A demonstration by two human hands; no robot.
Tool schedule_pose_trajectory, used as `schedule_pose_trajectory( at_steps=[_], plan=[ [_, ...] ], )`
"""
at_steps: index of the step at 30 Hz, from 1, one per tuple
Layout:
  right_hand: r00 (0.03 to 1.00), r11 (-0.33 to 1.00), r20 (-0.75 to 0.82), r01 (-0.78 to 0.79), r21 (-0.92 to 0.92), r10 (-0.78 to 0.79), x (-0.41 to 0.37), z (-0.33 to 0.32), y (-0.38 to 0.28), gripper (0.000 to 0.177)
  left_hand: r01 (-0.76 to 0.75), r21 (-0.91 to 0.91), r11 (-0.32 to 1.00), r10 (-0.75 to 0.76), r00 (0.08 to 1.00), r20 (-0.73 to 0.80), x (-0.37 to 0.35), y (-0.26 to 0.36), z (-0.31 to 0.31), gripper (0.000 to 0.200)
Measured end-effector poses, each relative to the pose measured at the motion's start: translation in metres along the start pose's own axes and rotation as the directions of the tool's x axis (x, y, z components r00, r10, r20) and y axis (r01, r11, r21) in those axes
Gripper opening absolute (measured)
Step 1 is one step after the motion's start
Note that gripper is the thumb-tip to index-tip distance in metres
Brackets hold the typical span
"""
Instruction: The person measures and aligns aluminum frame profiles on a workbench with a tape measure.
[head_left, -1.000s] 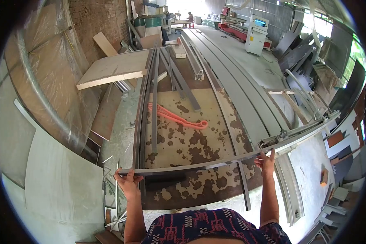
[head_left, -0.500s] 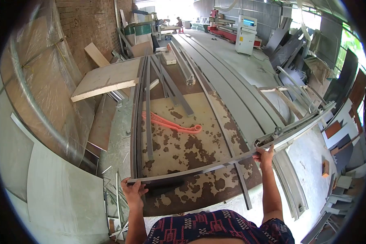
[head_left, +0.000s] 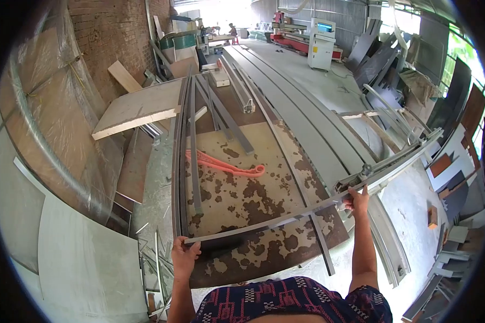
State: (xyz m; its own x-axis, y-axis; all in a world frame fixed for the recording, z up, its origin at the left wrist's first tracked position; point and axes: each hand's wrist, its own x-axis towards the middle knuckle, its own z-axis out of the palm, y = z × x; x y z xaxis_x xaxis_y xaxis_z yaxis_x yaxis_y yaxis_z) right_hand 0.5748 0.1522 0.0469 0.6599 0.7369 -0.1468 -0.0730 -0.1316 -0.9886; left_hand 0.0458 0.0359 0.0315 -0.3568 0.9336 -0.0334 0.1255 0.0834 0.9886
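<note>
A long, narrow grey strip (head_left: 269, 224) spans the near end of the mottled work table (head_left: 242, 207). My left hand (head_left: 184, 257) is closed on its left end, with fingers pinching the edge. Farther right, my right hand (head_left: 357, 201) grips the strip beside the metal fence (head_left: 399, 164) of the sliding table. Whether the strip runs on past that hand cannot be made out. Another dark strip (head_left: 320, 245) passes beneath it and juts over the near table edge. A pink-orange curved tool (head_left: 231, 168) lies on the table beyond the held strip.
Several long grey strips (head_left: 229, 121) lie lengthwise on the table. The grooved sliding table (head_left: 302, 102) extends away on the right. At left stands a pale board (head_left: 137, 106); a white machine cabinet (head_left: 321, 46) and a seated person (head_left: 233, 31) are farther back.
Both hands have shifted slightly right with the grey strip. My left hand now sits closer around its left end. The other strips and the pink-orange tool stay in place.
</note>
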Motion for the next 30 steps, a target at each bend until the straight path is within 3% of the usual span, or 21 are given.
schedule_pose_trajectory(
  at_steps=[2, 5, 8, 11, 15, 23, 26, 30],
  plan=[
    [0.999, 1.000, 0.041, -0.017, -0.001, 0.018, -0.007, -0.002, 0.000, 0.086, -0.063, 0.152, 0.986, 0.061, 0.998, 0.023, 0.004, 0.005, -0.003, 0.029],
    [0.990, 1.000, 0.140, 0.012, -0.028, -0.008, -0.024, -0.003, 0.009, 0.086, -0.138, 0.172, 0.975, 0.134, 0.990, 0.035, 0.014, -0.012, -0.007, 0.026],
    [0.983, 0.999, 0.177, -0.044, 0.007, 0.042, -0.056, 0.010, 0.009, 0.088, -0.074, 0.192, 0.979, 0.062, 0.996, 0.070, 0.012, 0.005, -0.008, 0.023],
    [0.982, 1.000, 0.189, 0.012, -0.021, -0.008, -0.061, 0.016, 0.019, 0.091, -0.076, 0.122, 0.990, 0.065, 0.994, 0.090, 0.018, -0.006, -0.012, 0.023],
    [0.978, 1.000, 0.208, 0.004, -0.014, -0.001, -0.062, 0.020, 0.020, 0.093, -0.146, 0.240, 0.960, 0.136, 0.989, 0.059, 0.025, -0.020, -0.017, 0.024],
    [0.978, 0.999, 0.205, -0.050, 0.002, 0.048, -0.047, 0.011, 0.004, 0.093, -0.206, 0.411, 0.888, 0.172, 0.978, 0.118, 0.013, 0.013, 0.011, 0.026],
    [0.982, 0.999, 0.185, -0.035, -0.005, 0.035, -0.041, 0.004, 0.003, 0.090, -0.266, 0.342, 0.901, 0.229, 0.962, 0.146, 0.016, 0.017, 0.026, 0.032],
    [0.997, 0.998, 0.068, -0.033, -0.046, 0.036, -0.029, 0.004, 0.018, 0.078, -0.418, 0.545, 0.727, 0.352, 0.908, 0.226, 0.016, 0.025, 0.050, 0.040]
  ],
)
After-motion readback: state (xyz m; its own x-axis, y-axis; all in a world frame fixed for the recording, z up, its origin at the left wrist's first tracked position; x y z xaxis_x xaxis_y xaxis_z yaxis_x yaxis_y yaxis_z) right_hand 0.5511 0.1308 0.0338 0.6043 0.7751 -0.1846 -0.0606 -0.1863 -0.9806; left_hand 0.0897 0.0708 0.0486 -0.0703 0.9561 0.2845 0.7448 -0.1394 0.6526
